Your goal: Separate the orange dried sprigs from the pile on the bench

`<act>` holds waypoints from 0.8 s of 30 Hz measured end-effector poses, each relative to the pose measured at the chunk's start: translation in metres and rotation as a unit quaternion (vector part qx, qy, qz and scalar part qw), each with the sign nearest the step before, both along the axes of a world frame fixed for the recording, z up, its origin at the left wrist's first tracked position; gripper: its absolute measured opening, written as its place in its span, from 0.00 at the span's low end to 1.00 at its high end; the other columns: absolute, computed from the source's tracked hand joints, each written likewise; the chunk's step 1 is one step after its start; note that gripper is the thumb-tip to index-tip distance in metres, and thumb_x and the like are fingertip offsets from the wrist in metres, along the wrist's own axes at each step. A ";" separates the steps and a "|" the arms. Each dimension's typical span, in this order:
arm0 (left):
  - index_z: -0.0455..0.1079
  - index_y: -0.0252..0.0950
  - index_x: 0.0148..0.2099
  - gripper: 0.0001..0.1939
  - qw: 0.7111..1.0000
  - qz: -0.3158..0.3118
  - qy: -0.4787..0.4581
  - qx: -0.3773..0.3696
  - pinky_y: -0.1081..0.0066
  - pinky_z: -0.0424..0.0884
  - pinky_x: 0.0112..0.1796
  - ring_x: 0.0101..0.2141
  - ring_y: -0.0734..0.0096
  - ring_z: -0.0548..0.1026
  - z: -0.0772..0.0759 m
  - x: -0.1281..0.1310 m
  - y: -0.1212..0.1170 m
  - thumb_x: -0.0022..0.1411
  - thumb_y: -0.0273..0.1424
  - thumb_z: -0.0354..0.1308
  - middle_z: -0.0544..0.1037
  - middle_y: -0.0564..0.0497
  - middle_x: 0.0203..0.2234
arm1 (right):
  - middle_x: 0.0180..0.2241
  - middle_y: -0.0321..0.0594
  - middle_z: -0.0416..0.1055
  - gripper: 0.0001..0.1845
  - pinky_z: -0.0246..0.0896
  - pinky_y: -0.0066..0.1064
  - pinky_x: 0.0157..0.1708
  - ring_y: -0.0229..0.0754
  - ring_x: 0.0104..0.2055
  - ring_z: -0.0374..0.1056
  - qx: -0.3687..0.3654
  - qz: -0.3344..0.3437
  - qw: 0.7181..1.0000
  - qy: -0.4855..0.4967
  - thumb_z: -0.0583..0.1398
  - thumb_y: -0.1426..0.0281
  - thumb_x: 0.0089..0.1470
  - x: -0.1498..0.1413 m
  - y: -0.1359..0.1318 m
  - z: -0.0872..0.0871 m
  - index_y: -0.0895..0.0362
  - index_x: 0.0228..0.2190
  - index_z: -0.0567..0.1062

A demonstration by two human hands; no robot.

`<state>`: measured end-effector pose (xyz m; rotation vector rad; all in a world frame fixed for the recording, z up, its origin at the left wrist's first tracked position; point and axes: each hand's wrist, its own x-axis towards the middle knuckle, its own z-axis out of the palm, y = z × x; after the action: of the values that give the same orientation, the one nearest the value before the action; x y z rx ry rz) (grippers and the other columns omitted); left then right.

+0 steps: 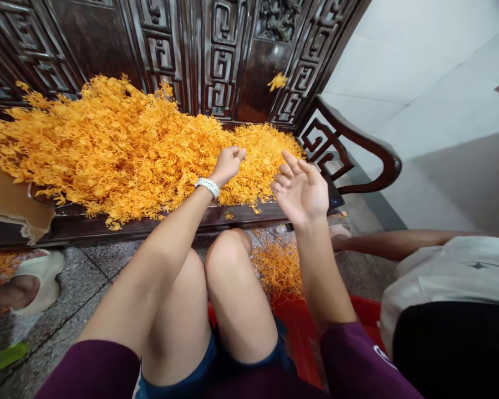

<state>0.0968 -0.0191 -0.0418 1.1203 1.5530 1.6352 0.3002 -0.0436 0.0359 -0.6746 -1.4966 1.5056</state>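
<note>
A big heap of orange plastic flower pieces point(120, 144) is spread along the seat of a dark carved wooden bench point(183, 220). My left hand point(229, 164), with a pale watch point(208, 187) on its wrist, is over the front of the heap. Its fingers are curled together against the thumb; whatever they pinch, if anything, is too small to make out. To its right, my right hand point(301, 194) is raised palm up, fingers apart and loosely bent, holding nothing. One orange flower piece point(278, 82) is in mid-air above the heap's right end, in front of the bench back.
Orange stems point(278, 269) lie in a pile beside my knees, by a red plastic container point(299, 332). At the left stands a cardboard box point(12, 194). The bench's curved armrest point(357, 141) juts out at right. Another person's leg point(374, 244) is close on the right; a shoe point(41, 280) shows at left.
</note>
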 end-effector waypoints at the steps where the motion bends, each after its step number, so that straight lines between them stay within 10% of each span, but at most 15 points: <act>1: 0.64 0.39 0.26 0.19 0.999 -0.018 0.026 0.007 0.69 0.57 0.28 0.24 0.72 0.60 -0.001 -0.001 -0.001 0.73 0.29 0.56 0.60 0.55 0.20 | 0.30 0.36 0.66 0.13 0.60 0.30 0.25 0.37 0.25 0.56 -0.015 -0.030 0.999 0.011 0.59 0.56 0.64 -0.001 0.001 -0.006 0.50 0.39 0.78; 6: 0.61 0.39 0.25 0.19 0.983 -0.117 0.131 0.050 0.67 0.54 0.31 0.24 0.73 0.58 -0.003 -0.004 -0.006 0.71 0.28 0.56 0.61 0.55 0.21 | 0.42 0.39 0.70 0.19 0.64 0.34 0.38 0.41 0.38 0.65 0.236 -0.218 0.941 -0.106 0.70 0.59 0.57 0.009 0.015 -0.036 0.49 0.48 0.77; 9: 0.58 0.39 0.25 0.19 0.965 -0.180 0.185 0.042 0.66 0.53 0.32 0.25 0.73 0.57 -0.004 -0.003 -0.006 0.70 0.27 0.56 0.59 0.56 0.21 | 0.42 0.42 0.74 0.27 0.64 0.37 0.40 0.44 0.40 0.68 0.295 -0.154 0.908 -0.253 0.69 0.53 0.59 0.016 0.034 -0.053 0.53 0.54 0.76; 13: 0.56 0.39 0.24 0.18 0.947 -0.214 0.238 0.037 0.66 0.52 0.31 0.25 0.73 0.57 -0.010 0.001 -0.001 0.66 0.23 0.56 0.59 0.57 0.20 | 0.24 0.34 0.67 0.18 0.54 0.34 0.30 0.38 0.26 0.59 0.271 0.004 0.904 -0.332 0.62 0.53 0.67 0.016 0.040 -0.066 0.56 0.38 0.79; 17: 0.62 0.38 0.26 0.15 0.963 -0.148 0.222 0.036 0.65 0.55 0.33 0.26 0.71 0.61 -0.018 0.005 0.007 0.64 0.21 0.56 0.65 0.54 0.21 | 0.27 0.37 0.68 0.17 0.55 0.35 0.34 0.39 0.29 0.61 0.351 -0.023 0.898 -0.264 0.61 0.57 0.70 0.014 0.011 -0.060 0.56 0.33 0.76; 20: 0.66 0.37 0.28 0.12 0.975 -0.094 0.195 0.050 0.66 0.59 0.35 0.29 0.69 0.66 -0.023 0.006 0.016 0.60 0.16 0.53 0.70 0.52 0.25 | 0.25 0.33 0.61 0.17 0.54 0.32 0.30 0.36 0.26 0.56 0.259 -0.027 0.956 -0.134 0.60 0.57 0.71 0.016 -0.024 -0.053 0.54 0.33 0.73; 24: 0.61 0.38 0.25 0.16 0.986 -0.014 0.165 0.035 0.67 0.61 0.36 0.30 0.70 0.67 -0.032 -0.006 0.024 0.64 0.17 0.54 0.68 0.52 0.25 | 0.24 0.30 0.61 0.12 0.48 0.27 0.20 0.33 0.20 0.52 0.019 0.215 0.976 0.028 0.60 0.61 0.72 0.021 -0.072 -0.046 0.53 0.35 0.74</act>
<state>0.0908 0.0049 -0.0735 1.5041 1.6822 1.5528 0.3215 -0.1156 -0.0104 -0.2899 -1.6952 1.7937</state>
